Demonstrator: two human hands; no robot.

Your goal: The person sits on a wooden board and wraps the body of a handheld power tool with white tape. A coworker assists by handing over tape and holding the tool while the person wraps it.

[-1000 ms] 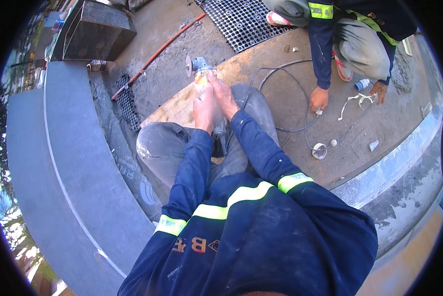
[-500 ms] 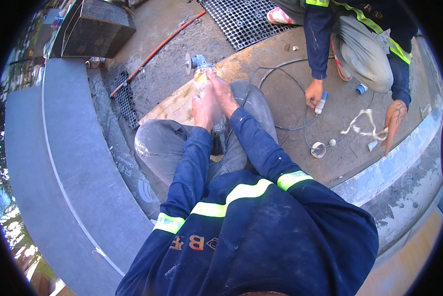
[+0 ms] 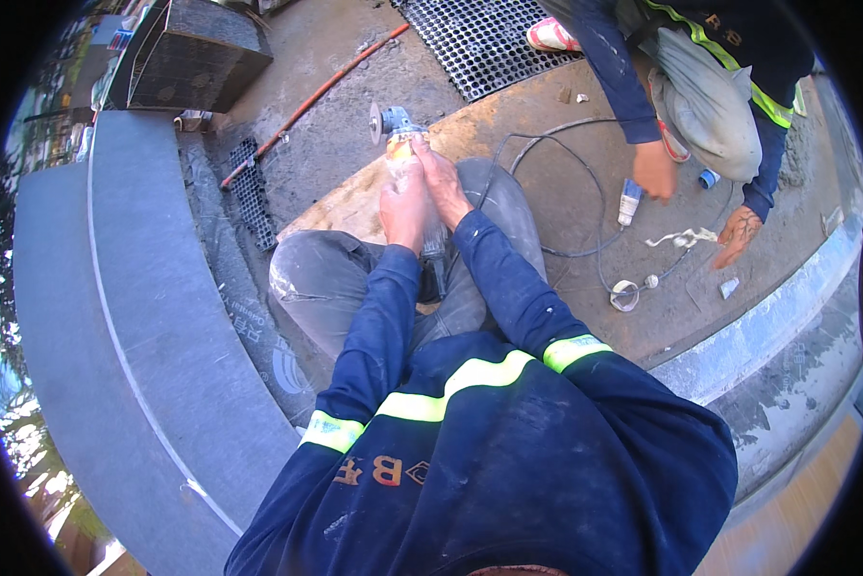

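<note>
An angle grinder (image 3: 400, 132) with a blue-grey head and a thin round disc (image 3: 376, 124) points away from me above my bent knees. My left hand (image 3: 404, 209) is closed around its dusty body. Just to the right, my right hand (image 3: 439, 180) grips it too, with the thumb pressed along the yellow part behind the head. The rear of the body (image 3: 434, 257) shows below my hands, between my forearms. My palms hide the middle of the tool.
At the right crouches a co-worker, one hand (image 3: 654, 171) beside a blue-and-clear plug connector (image 3: 629, 204). A white strip (image 3: 683, 237), tape roll (image 3: 624, 296) and black cable (image 3: 599, 182) lie on the board. Grey slabs (image 3: 162, 278) line the left; an orange pipe (image 3: 326, 88) lies ahead.
My hands keep their hold on the grinder. The co-worker's one hand has left the plug connector and moved up; the other has dropped the white strip and moved left.
</note>
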